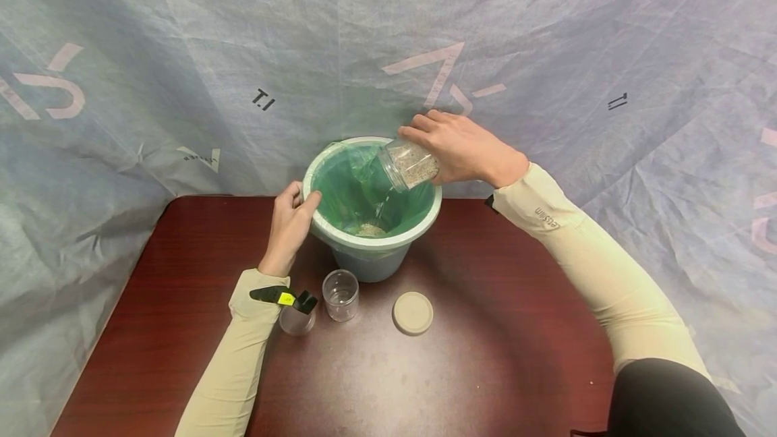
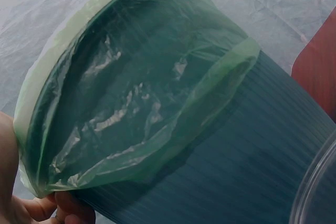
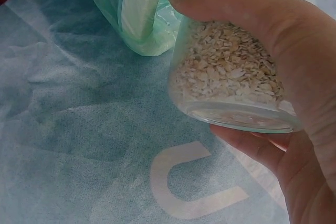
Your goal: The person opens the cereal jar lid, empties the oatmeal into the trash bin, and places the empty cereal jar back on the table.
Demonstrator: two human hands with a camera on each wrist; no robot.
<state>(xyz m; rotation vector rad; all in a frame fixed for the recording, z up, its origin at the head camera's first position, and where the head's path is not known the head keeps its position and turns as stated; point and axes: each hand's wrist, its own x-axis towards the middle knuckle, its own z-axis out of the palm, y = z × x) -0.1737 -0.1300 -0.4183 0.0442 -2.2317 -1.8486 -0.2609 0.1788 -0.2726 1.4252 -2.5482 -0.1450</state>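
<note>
My right hand (image 1: 470, 147) grips a clear jar (image 3: 181, 95) of pale oat flakes (image 3: 226, 61), tilted mouth-down over a blue-grey bin (image 1: 370, 265). Flakes drop from its mouth, and a small heap of fallen flakes (image 1: 369, 228) lies inside the bin. A thin green plastic bag (image 2: 131, 103) lines the bin and folds over its rim. On the left side, my left hand (image 1: 289, 226) holds that rim, thumb on top and fingers outside. In the left wrist view, its fingertips (image 2: 73, 208) show beneath the bag's folded edge.
A clear jar (image 1: 341, 297) stands before the bin; another clear container (image 1: 296, 322) is partly hidden by the left wrist strap. A round beige lid (image 1: 413, 313) lies on the dark red table (image 1: 516, 329). A grey fabric sheet (image 1: 303, 32) hangs behind.
</note>
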